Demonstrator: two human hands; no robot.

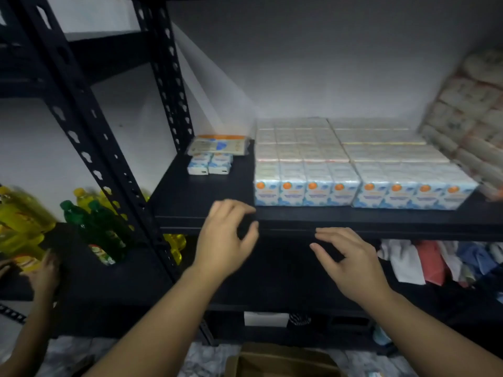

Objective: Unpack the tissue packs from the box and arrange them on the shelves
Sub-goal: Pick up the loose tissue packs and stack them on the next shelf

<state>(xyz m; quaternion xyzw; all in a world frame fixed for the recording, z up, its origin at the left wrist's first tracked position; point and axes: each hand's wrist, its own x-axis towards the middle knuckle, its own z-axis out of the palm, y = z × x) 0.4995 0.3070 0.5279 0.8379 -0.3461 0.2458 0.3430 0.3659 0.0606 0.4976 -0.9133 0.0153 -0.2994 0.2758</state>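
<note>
The tissue packs stood in two tight blocks on the black shelf, filling its middle and right part from the front edge back to the wall, their blue-and-white faces with orange dots lined up along the front. Two small loose packs sat side by side near the shelf's back left corner, with a flat clear-wrapped packet lying just behind them. Between those and the blocks the shelf board was bare.

The left hand hovered at the front edge of the shelf, fingers curled and spread, gripping nothing. The right hand hung just below that edge, fingers loosely apart and likewise empty.

A stack of pale wrapped bundles leaned against the right end of the shelf, blurred. The grey wall closed the back, and a black perforated upright rose at the shelf's left end. On the neighbouring rack to the left stood yellow bottles and green bottles, where another person's hand reached in. Folded cloths lay on the lower shelf at right. A brown cardboard box stood open on the floor beneath.
</note>
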